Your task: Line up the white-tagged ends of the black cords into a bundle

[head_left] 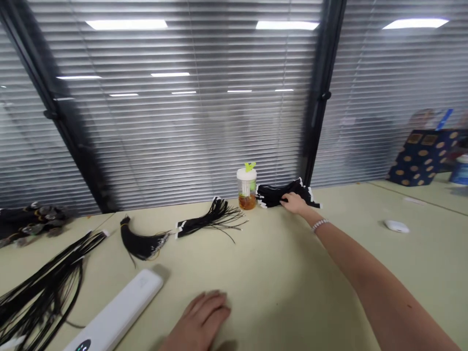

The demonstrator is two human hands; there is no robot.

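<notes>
My right hand (293,202) reaches to the back of the table, its fingers on a pile of black cords with white ends (272,195); the fingertips are partly lost against the cords. Near the front edge, my left hand (204,314) rests on the pale table (263,273), fingers together and slightly curved, with no object visible in them. Left of the pile stands a clear cup with a white lid and amber liquid (246,189). Farther left lie a fanned bundle of black cords (210,218) and a curved black bundle (141,241).
A long white device (119,309) lies left of my left hand, beside long black cords (47,282). Dark bundles (32,222) sit at the far left. To the right are a white case (397,225) and a dotted dark box (422,158). Blinds stand behind the table.
</notes>
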